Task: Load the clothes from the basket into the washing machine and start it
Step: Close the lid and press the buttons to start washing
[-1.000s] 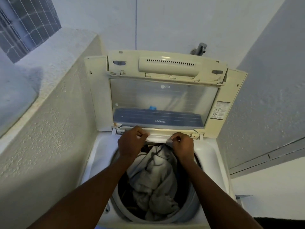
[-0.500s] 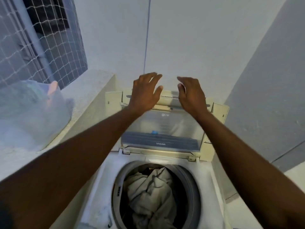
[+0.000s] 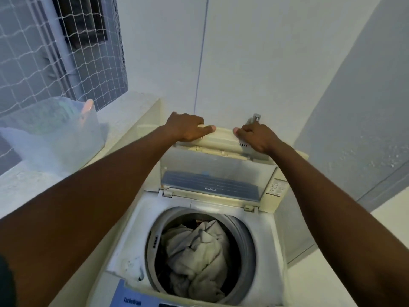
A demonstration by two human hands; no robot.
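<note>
The white top-loading washing machine [image 3: 124,247] stands below me with its lid [image 3: 218,171] raised upright against the wall. In the round drum lies a crumpled pale grey cloth [image 3: 197,249] on top of darker clothes. My left hand [image 3: 188,129] grips the lid's cream top edge on the left, fingers curled over it. My right hand [image 3: 254,136] grips the same edge on the right. A clear plastic basket [image 3: 55,134] sits on the ledge to the left.
A rough white ledge [image 3: 124,116] runs along the machine's left side. A netted window [image 3: 55,47] is above it. A metal tap [image 3: 255,118] sticks out of the wall behind the lid. A blue control panel [image 3: 135,295] is at the machine's front edge.
Both hands rose from the clothes at the drum's rear rim to the lid's top edge and closed on it. The camera tilted up and back.
</note>
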